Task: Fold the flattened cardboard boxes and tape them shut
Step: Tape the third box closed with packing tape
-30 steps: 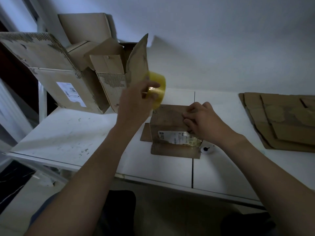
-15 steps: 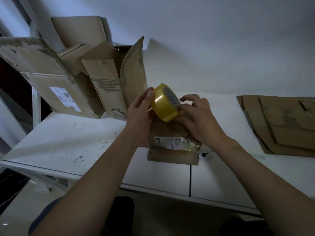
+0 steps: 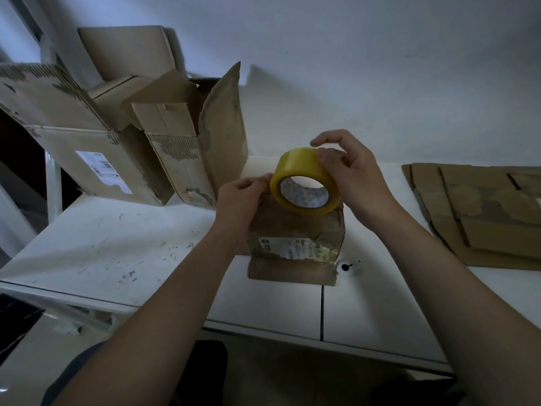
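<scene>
You hold the round yellow tape roll in both hands, and its hole faces you. Your right hand wraps over the top and right side of the roll, with its thumb and one finger pressed on the yellow band and the other fingers lifted. Your left hand has its fingers curled and pinches the roll's left edge. I cannot tell if it has the loose end of the tape.

The small brown cardboard box with a white label sits right under your grip. The roll hangs over the box's far end. I cannot tell if the two touch. The box's long side runs from your grip down toward you, so I think the tape must be pulled that way, along the top. Your left hand is the lower one and is nearer the box, just beside its left side.

Just past the box's near right corner lies a small white round thing with a black spot. The box rests on a white table with dark scuff marks. Well off to the right of your grip lie flat brown cardboard sheets, not yet folded. To the left stand big open brown cardboard boxes. Behind it all is a white wall.
</scene>
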Available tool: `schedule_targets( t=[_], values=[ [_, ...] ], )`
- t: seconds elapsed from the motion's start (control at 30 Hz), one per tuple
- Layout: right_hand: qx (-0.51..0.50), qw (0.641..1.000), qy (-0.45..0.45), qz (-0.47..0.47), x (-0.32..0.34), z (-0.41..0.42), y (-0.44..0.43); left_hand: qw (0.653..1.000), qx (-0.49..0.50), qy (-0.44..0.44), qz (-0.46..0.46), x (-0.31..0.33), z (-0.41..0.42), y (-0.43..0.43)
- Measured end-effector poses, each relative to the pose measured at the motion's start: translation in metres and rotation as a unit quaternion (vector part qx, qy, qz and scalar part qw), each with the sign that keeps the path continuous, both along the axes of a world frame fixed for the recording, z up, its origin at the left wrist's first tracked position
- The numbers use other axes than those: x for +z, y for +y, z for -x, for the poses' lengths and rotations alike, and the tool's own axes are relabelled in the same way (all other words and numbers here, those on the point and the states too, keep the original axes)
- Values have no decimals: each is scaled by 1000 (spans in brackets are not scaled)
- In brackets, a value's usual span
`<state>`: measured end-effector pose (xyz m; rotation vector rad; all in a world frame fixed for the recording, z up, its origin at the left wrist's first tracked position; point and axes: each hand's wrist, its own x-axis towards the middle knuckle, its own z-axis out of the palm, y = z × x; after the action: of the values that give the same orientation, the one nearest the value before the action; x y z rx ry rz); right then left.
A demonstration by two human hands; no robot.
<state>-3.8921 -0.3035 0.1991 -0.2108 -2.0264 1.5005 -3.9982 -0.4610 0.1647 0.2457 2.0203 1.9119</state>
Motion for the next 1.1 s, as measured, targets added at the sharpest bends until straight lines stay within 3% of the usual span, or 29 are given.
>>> schedule_targets(
  t=[0.17,0.3,0.43,0.53,0.7,0.77,0.87,0.93,1.1],
  values=[
    [-15,999,-1,-28,-16,-2,5,997,17,54,54,-3,-3,2],
    [33,982,-31,-185,-39,-14,20,995,21,64,68,-3,-4,2],
    [34,979,2,-199,-44,-12,22,994,13,75,75,-4,0,-1],
    [25,964,11,-266,-35,-8,24,992,4,92,92,-5,3,-4],
    [7,919,-98,-382,-10,-7,34,999,36,15,-13,-1,18,-21],
    [16,931,-76,-356,-13,-8,30,999,42,10,-24,0,22,-31],
    [23,974,-19,-225,-35,-11,18,998,63,2,-13,-5,24,-43],
    [18,983,-16,-181,-42,-11,11,998,62,-7,-1,-9,25,-49],
    [-25,955,-31,-295,-25,0,1,996,79,-26,16,-19,36,-62]
  ],
)
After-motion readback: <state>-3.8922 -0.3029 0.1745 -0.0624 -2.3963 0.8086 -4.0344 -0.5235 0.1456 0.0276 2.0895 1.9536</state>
